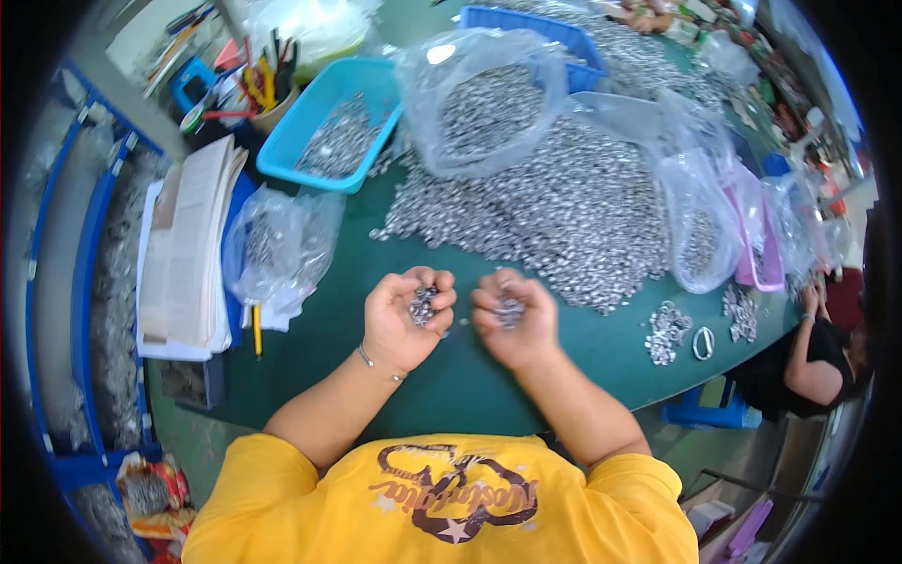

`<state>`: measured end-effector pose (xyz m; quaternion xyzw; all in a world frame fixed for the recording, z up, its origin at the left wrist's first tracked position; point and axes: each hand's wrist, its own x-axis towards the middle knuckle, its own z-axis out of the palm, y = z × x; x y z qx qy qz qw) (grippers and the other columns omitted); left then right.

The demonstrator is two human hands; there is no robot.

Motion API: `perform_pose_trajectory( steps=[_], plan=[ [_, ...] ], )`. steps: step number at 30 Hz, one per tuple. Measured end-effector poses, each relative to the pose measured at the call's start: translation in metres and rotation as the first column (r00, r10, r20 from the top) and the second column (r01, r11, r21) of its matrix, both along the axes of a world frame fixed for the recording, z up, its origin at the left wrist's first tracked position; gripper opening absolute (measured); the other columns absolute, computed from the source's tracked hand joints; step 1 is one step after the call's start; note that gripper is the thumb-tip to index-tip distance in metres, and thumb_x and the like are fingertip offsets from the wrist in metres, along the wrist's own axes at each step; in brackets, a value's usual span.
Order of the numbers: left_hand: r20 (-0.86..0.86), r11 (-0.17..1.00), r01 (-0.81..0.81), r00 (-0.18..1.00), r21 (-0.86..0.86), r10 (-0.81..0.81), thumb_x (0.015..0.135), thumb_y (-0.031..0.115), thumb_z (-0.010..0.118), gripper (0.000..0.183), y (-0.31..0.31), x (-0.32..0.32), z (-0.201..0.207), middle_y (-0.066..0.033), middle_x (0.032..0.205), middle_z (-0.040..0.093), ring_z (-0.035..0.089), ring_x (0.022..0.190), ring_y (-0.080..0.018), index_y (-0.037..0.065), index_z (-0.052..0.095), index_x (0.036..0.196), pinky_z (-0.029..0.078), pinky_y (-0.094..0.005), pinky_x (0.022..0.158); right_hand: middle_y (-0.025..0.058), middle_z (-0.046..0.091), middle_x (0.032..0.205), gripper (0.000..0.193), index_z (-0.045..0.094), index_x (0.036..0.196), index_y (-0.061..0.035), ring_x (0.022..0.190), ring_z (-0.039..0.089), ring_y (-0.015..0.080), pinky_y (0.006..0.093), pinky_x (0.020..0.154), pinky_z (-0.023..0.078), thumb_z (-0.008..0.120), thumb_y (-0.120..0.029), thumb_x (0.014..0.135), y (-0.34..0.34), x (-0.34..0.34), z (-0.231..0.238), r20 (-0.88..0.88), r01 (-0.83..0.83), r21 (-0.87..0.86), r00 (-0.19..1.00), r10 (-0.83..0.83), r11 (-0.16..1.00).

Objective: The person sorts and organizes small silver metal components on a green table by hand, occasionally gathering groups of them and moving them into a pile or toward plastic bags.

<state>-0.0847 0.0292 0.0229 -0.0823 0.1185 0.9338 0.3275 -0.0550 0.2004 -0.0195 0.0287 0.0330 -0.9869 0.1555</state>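
Curled upward, my left hand (393, 329) cups a small heap of shiny silver metal pieces (422, 306) in its palm. Opposite it, a short gap away, my right hand (532, 334) is closed around more silver metal pieces (508, 312). Both hands are just above the green tabletop (451, 371), near its front edge. Beyond them spreads a wide pile of the same small silver pieces (554, 211). Single pieces are too small for me to tell their exact kind.
A turquoise basket (272, 150) and an open plastic bag (413, 66) hold more pieces. At left lie a stack of papers (188, 244), a clear bag (315, 230) and a yellow pencil (257, 331). A purple tray (770, 268) stands right; a co-worker's arm (800, 348) reaches in there.
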Motion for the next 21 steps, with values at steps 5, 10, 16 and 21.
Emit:
perform_pose_trajectory(
  steps=[5, 10, 16, 21],
  plan=[
    [-0.869, 0.320, -0.829, 0.344, -0.459, -0.356, 0.087, 0.010, 0.047, 0.023, 0.048, 0.003, -0.008, -0.0100, 0.079, 0.060, 0.057, 0.077, -0.0221, -0.001, 0.059, 0.071, 0.042, -0.0311, 0.075, 0.0101, 0.059, 0.092, 0.023, 0.055, 0.094, -0.0032, 0.091, 0.056, 0.0241, 0.0364, 0.087, 0.044, 0.045, -0.021, 0.085, -0.052, -0.012, -0.033, 0.342, 0.148, 0.090, 0.924, -0.170, 0.985],
    [-0.781, 0.263, -0.930, 0.040, -0.257, -0.624, 0.085, 0.009, 0.048, 0.024, 0.065, 0.012, 0.003, -0.0126, 0.102, 0.062, 0.058, 0.089, -0.0269, -0.001, 0.059, 0.104, 0.038, -0.0378, 0.090, 0.0064, 0.059, 0.089, 0.020, 0.056, 0.087, -0.0061, 0.086, 0.055, 0.0204, 0.0312, 0.082, 0.044, 0.045, -0.023, 0.087, -0.023, -0.001, 0.003, 0.431, 0.145, 0.118, 0.884, -0.183, 0.982],
    [-0.939, 0.438, -0.840, 0.222, -0.321, -0.262, 0.087, 0.005, 0.047, 0.038, 0.044, 0.012, -0.007, -0.0146, 0.108, 0.055, 0.054, 0.100, -0.0230, -0.004, 0.041, 0.124, 0.040, -0.0346, 0.091, -0.0028, 0.053, 0.069, 0.025, 0.051, 0.076, -0.0187, 0.051, 0.045, 0.0116, 0.0229, 0.036, 0.030, 0.048, -0.038, 0.091, 0.064, 0.007, 0.008, 0.355, 0.230, 0.013, 0.909, -0.220, 0.973],
    [-0.886, 0.354, -0.817, 0.454, -0.455, -0.090, 0.091, 0.001, 0.046, 0.022, 0.003, 0.001, -0.021, -0.0071, 0.089, 0.056, 0.053, 0.082, -0.0120, -0.003, 0.050, 0.112, 0.044, -0.0247, 0.076, 0.0010, 0.048, 0.056, 0.036, 0.050, 0.074, -0.0115, 0.047, 0.046, 0.0122, 0.0264, 0.042, 0.035, 0.043, -0.042, 0.093, 0.250, -0.022, 0.038, -0.395, 0.546, 0.819, 0.319, -0.861, -0.174]
  ],
)
